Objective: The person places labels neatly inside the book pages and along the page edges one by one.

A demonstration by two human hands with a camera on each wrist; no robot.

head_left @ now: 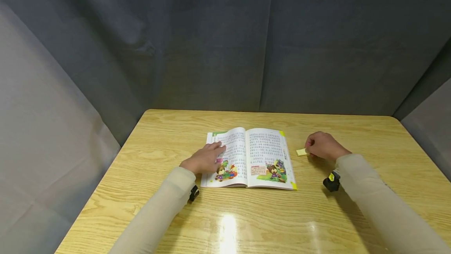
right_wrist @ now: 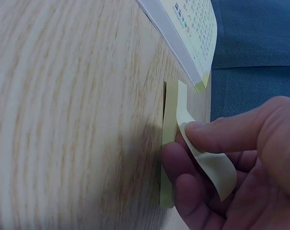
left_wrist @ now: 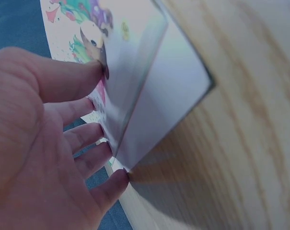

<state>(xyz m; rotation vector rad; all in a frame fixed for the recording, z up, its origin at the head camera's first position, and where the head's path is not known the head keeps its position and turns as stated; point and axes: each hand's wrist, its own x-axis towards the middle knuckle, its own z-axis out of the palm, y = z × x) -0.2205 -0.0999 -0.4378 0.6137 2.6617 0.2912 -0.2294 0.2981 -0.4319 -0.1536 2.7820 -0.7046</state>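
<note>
An open picture book (head_left: 265,148) lies on the wooden table, with printed text and cartoon animals on both pages. My left hand (head_left: 204,159) rests on its left page, fingers spread and nearly straight. In the left wrist view the thumb (left_wrist: 77,79) and fingertips touch the page near the book's outer edge. To the right of the book sits a thick pad of pale yellow sticky notes (right_wrist: 169,108). My right hand (head_left: 324,145) pinches the top sticky note (right_wrist: 216,167) between thumb and finger. That sheet is bent up off the pad at one end, its other end still against it.
The wooden table (head_left: 246,218) reaches to a dark grey curtain (head_left: 211,50) at the back. Pale cloth (head_left: 42,128) hangs on the left. Black wrist cameras (head_left: 331,181) are strapped over the cream sleeves (head_left: 384,199).
</note>
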